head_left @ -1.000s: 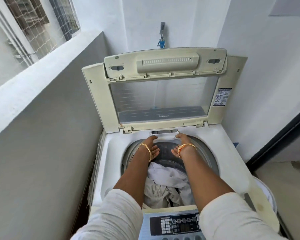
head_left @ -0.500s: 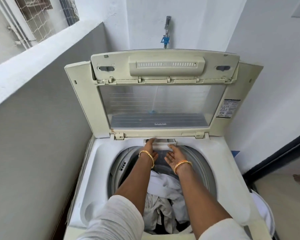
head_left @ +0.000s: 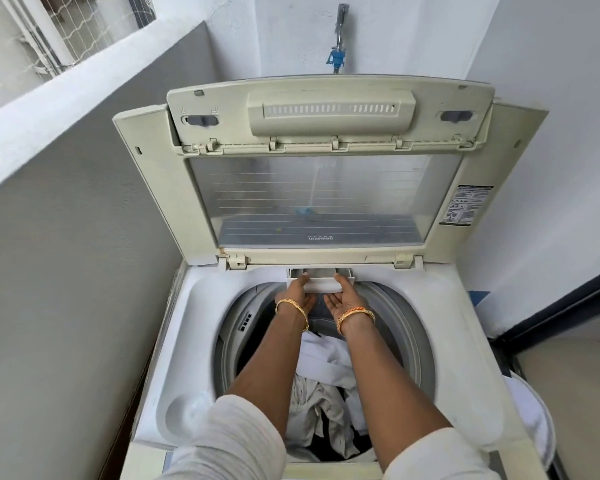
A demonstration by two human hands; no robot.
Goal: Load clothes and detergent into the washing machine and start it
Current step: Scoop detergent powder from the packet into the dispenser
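At the far left a grey parapet wall (head_left: 66,271) runs just beside the washing machine (head_left: 201,341), whose lid (head_left: 319,199) stands propped upright at the back. Moving inward, the left hand (head_left: 297,294) reaches to the rear rim of the tub, its fingers touching the left end of the small white detergent drawer (head_left: 321,284), which juts a little way out of its slot; whether they curl round it cannot be told. Below, between the forearms, pale clothes (head_left: 321,386) lie heaped in the drum, soft and limp. The right hand (head_left: 347,296) meets the drawer's right end, palm up, fingers fairly straight. The drawer looks like light, stiff plastic, likely to bind if pulled askew, so an even hold at both ends seems wise.
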